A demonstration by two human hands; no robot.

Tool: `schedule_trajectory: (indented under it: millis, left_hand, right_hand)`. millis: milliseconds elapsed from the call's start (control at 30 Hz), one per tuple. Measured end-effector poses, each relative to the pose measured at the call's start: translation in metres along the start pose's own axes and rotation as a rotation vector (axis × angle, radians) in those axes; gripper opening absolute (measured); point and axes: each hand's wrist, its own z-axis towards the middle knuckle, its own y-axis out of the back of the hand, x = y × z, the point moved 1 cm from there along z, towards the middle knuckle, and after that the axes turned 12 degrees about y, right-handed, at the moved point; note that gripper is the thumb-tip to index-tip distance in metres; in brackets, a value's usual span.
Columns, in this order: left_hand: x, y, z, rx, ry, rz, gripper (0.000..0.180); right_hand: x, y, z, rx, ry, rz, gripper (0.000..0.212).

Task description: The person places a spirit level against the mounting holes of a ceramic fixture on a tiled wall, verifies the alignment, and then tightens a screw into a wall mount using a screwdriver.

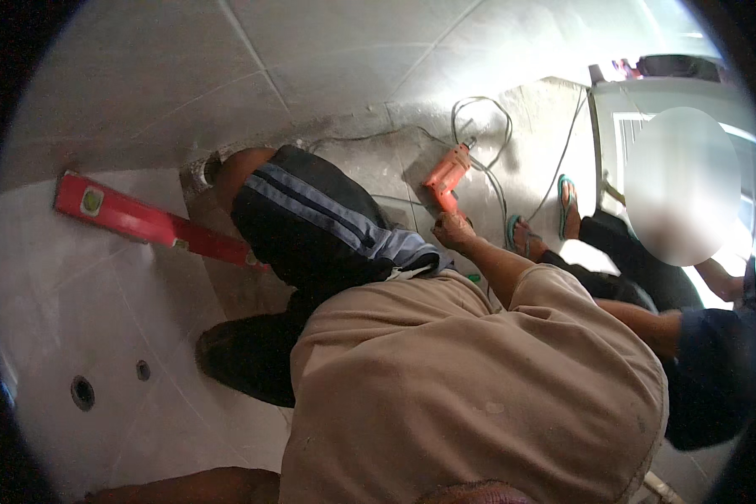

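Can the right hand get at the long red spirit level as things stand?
Probably not: the right hand is closed on the handle of an orange-red power drill, and the bent leg in black, grey-striped fabric lies between that hand and the level.

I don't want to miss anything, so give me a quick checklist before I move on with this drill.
1. Grip: ok; the right hand holds the red drill at its handle.
2. Cable clear: not ok; a grey cable loops beside the drill's front end.
3. People clear: not ok; a co-worker's sandalled foot is close to the drill.
4. Red level reading: cannot tell; its vial is too small to read.
5. Left hand: cannot tell; it isn't clearly shown beyond the left forearm.
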Motion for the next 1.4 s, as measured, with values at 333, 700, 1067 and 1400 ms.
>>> schedule_trajectory:
  millis: [333,700,1067,1400]
  left_hand:
    - [0.082,-0.031,0.040,-0.291,-0.441,0.100,0.040]
    - [0.069,-0.028,0.032,-0.249,-0.420,0.092,0.040]
    - [0.106,-0.084,0.044,-0.035,-0.462,0.028,0.043]
    - [0.069,-0.019,0.054,-0.002,-0.121,-0.102,0.054]
  right_hand:
    - [-0.034,-0.028,-0.026,-0.187,-0.275,0.224,0.029]
    - [-0.071,0.038,-0.055,-0.218,-0.475,0.143,0.032]
    - [-0.129,0.030,-0.019,0.073,-0.061,0.135,0.041]
    - [-0.071,0.050,0.032,-0.197,0.000,0.702,0.043]
